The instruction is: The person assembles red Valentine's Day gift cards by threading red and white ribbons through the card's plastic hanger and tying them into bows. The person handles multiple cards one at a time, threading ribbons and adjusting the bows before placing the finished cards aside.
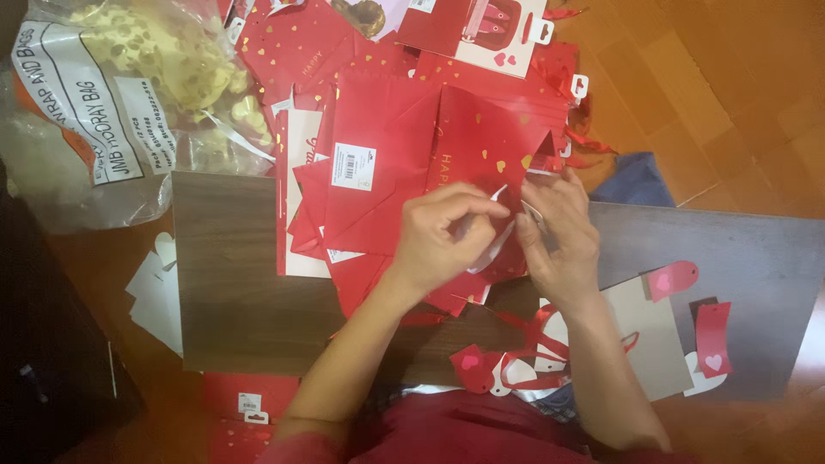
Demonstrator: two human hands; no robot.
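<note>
My left hand (443, 234) and my right hand (559, 236) meet over a red paper gift bag (485, 142) with gold hearts, lying flat on a dark wooden board (241, 283). Both hands pinch at a thin white ribbon or string (497, 245) near the bag's top edge. The fingertips of the two hands almost touch. More flat red bags (378, 163) lie stacked under and behind it, one showing a white sticker label (353, 165).
A clear plastic sack (112, 94) of gold-dotted items sits at the upper left. Red heart tags (672, 279), a red strip (713, 338), red ribbons (537, 339) and a beige card (649, 331) lie on the board at right. White cards (159, 296) lie on the left floor.
</note>
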